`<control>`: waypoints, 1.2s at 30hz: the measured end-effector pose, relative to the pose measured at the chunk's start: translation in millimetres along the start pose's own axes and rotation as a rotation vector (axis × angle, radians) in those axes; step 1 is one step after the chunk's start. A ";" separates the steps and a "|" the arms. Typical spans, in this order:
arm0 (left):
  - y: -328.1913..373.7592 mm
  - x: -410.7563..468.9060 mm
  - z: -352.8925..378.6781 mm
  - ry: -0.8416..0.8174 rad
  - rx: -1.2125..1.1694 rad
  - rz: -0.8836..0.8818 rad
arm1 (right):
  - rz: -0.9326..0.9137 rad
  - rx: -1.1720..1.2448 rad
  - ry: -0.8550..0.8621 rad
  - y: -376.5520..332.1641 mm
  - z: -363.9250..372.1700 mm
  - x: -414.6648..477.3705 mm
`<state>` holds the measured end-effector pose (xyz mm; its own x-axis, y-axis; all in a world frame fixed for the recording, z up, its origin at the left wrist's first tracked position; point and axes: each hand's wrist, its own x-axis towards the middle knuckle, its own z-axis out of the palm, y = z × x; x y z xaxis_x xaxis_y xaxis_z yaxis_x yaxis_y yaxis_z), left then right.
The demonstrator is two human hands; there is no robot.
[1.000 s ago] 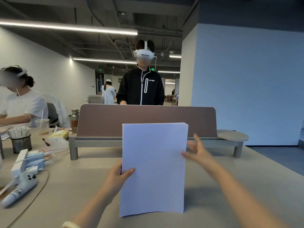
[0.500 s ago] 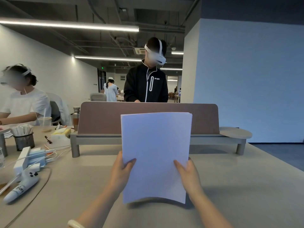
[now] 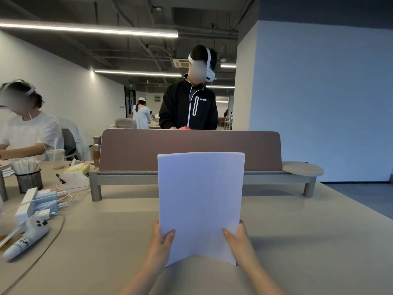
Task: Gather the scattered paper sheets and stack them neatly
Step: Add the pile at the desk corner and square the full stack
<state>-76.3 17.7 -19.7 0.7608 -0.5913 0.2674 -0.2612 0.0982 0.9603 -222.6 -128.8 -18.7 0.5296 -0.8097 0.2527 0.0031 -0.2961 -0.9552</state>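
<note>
Both hands clasp the paper stack (image 3: 200,201) at its lower sides, left hand (image 3: 159,241) and right hand (image 3: 240,241), standing it upright on the counter (image 3: 308,241) before the brown divider screen (image 3: 191,150), probably to square its edges. Left of the divider, a white controller (image 3: 25,239) bears handwriting like "Hoop".

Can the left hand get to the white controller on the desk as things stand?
Probably not right away. The left hand is clamped on the paper stack, which it holds upright with the right hand. The table between it and the controller looks bare, apart from a thin cable.
</note>
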 end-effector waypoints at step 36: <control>29.5 -99.0 337.9 -0.543 0.091 -0.191 | 0.329 -0.564 0.386 55.5 -372.2 -79.8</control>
<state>-360.0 -191.3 -44.8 0.3920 -0.9199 -0.0125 -0.2170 -0.1056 0.9704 -580.4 -269.1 -34.4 0.0933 -0.9902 0.1039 -0.5926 -0.1391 -0.7934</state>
